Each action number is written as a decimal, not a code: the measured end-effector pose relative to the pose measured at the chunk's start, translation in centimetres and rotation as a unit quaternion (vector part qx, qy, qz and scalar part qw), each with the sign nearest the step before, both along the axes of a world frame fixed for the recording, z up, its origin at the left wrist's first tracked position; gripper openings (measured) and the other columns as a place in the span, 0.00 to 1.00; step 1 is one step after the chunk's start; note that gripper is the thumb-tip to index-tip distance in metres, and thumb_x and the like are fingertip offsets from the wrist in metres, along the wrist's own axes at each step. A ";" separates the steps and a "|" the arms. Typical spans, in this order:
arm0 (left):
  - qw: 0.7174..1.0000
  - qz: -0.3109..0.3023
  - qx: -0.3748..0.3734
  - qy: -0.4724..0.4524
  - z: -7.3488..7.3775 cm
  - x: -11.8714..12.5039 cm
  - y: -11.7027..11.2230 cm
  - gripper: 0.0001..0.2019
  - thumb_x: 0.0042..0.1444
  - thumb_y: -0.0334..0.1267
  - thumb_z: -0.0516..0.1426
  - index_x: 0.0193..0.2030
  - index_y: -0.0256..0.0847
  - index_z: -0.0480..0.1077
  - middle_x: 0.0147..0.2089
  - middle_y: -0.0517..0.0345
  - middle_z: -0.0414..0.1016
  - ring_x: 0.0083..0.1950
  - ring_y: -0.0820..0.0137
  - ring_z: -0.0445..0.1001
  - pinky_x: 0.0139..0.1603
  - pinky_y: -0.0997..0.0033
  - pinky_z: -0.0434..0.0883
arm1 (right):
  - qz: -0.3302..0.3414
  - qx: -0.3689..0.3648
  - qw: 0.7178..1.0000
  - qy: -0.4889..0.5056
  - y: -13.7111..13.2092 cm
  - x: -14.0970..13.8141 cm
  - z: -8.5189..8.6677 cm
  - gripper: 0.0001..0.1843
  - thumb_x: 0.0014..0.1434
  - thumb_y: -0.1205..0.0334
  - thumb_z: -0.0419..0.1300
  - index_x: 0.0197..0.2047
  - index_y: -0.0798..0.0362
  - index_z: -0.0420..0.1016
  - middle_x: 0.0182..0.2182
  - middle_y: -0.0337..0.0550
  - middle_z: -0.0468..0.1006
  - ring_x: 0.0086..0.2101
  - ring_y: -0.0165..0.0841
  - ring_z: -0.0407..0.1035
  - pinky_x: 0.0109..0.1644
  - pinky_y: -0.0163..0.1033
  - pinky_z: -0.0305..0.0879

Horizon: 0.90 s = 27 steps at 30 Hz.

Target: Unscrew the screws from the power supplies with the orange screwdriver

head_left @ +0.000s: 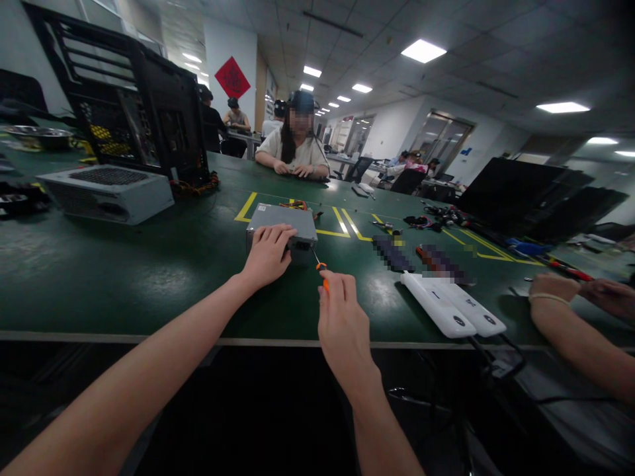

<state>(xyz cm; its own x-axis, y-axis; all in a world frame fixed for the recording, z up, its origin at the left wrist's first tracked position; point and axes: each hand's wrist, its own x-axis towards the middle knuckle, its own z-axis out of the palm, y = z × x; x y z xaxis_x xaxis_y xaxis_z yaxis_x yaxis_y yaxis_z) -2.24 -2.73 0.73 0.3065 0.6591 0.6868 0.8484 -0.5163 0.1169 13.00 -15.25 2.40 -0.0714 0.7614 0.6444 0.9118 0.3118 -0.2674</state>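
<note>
A grey metal computer power supply (282, 217) lies on the green table in front of me, its socket side facing me. My left hand (270, 252) grips its near left part, fingers over the top and thumb down the front. A screwdriver (322, 268) with an orange and black handle is held in my right hand (343, 311), fingers closed around the grip. The shaft points up and left, its tip at the lower right corner of the power supply's front face. Whether the tip sits in a screw is too small to tell. Coloured wires (295, 204) lie behind the unit.
Left stand a black computer case (169, 125) and a second power supply (114, 192). Two white power banks (441, 307) lie right, near the table edge (278, 343). A co-worker's hands (555, 291) work at far right; another person (297, 142) sits opposite.
</note>
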 end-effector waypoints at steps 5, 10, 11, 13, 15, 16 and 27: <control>1.000 0.005 0.003 0.003 0.0 0.0 0.0 0.21 0.53 0.32 0.49 0.55 0.42 0.60 0.58 0.51 0.63 0.60 0.61 0.58 0.60 0.56 0.52 | -0.023 -0.005 1.000 0.001 0.0 0.1 0.1 0.14 0.64 0.59 0.44 0.48 0.55 0.64 0.38 0.49 0.72 0.31 0.34 0.71 0.28 0.36 0.65; 1.000 0.000 0.013 0.006 -0.1 0.0 0.1 0.21 0.52 0.32 0.49 0.55 0.41 0.60 0.58 0.51 0.64 0.60 0.62 0.59 0.60 0.57 0.52 | 0.019 -0.050 0.999 -0.009 -0.6 -0.5 0.2 0.17 0.62 0.66 0.43 0.54 0.55 0.60 0.49 0.55 0.66 0.39 0.37 0.71 0.34 0.38 0.68; 1.000 0.001 0.013 0.008 -0.1 0.0 0.1 0.21 0.52 0.32 0.50 0.55 0.41 0.60 0.58 0.51 0.64 0.60 0.62 0.59 0.60 0.58 0.52 | 0.010 -0.056 0.998 -0.008 -0.5 -0.5 0.2 0.17 0.62 0.66 0.43 0.54 0.55 0.60 0.47 0.54 0.68 0.37 0.36 0.71 0.33 0.38 0.68; 1.000 0.003 0.012 0.011 -0.2 -0.1 0.1 0.21 0.52 0.32 0.50 0.55 0.40 0.60 0.58 0.51 0.63 0.60 0.62 0.59 0.60 0.58 0.52 | -0.023 -0.061 0.998 0.005 -0.3 -0.4 0.3 0.16 0.64 0.61 0.44 0.52 0.55 0.61 0.40 0.50 0.73 0.33 0.36 0.72 0.30 0.37 0.66; 1.000 0.004 0.011 0.014 -0.2 -0.1 0.1 0.21 0.53 0.32 0.50 0.55 0.40 0.60 0.58 0.51 0.63 0.60 0.62 0.58 0.60 0.58 0.52 | -0.047 -0.055 0.997 0.024 0.0 -0.1 0.2 0.16 0.64 0.56 0.43 0.50 0.55 0.62 0.34 0.46 0.75 0.29 0.36 0.72 0.28 0.37 0.65; 1.000 0.004 0.011 0.015 -0.1 -0.1 0.1 0.21 0.53 0.32 0.50 0.56 0.41 0.60 0.58 0.51 0.63 0.60 0.62 0.58 0.60 0.58 0.52 | -0.047 -0.047 0.997 0.033 0.2 0.0 0.1 0.17 0.64 0.55 0.43 0.49 0.54 0.63 0.32 0.45 0.75 0.28 0.37 0.72 0.28 0.38 0.65; 0.999 -0.006 0.004 0.044 0.0 -0.5 0.0 0.25 0.52 0.40 0.54 0.57 0.41 0.56 0.59 0.46 0.60 0.59 0.56 0.57 0.58 0.55 0.52 | 0.127 0.186 0.971 -0.076 3.1 -0.6 -0.9 0.12 0.60 0.70 0.49 0.47 0.51 0.65 0.47 0.51 0.71 0.42 0.35 0.69 0.42 0.40 0.68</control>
<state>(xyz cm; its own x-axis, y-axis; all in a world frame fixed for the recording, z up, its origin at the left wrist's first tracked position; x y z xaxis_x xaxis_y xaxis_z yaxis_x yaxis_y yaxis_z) -2.72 -2.70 0.72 0.3743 0.6501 0.6612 0.8490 -0.5271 0.0377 12.38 -12.19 1.46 -0.3424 0.4241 0.8384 0.8136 0.5802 0.0388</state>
